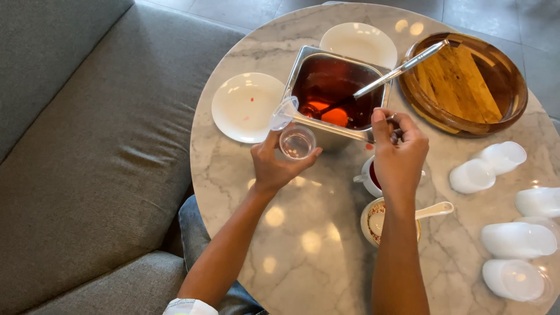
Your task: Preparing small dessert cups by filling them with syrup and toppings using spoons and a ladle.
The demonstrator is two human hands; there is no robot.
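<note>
Your left hand (273,165) pinches a clear cup (297,142) near the steel pan (303,61) of red liquid. Your right hand (400,153) curls at the pan's rim, hiding its grip. White lidded cups (516,240) lie right, partly cut off.

At centre top of the frame, a metal pan (303,64) on the round table (315,256), ladle (402,67) resting in it. Plate (245,108) to its left, second plate (359,42) behind it, wooden bowl (466,81) to its right. Just before the pan, left hand (274,166) around a small cup (297,143), lid (284,114) tipped above. Right hand (399,154) over a filled cup (368,178); dish with spoon (388,219) below. Stacked cups (513,239) along the right edge. Sofa (87,146) at left.
</note>
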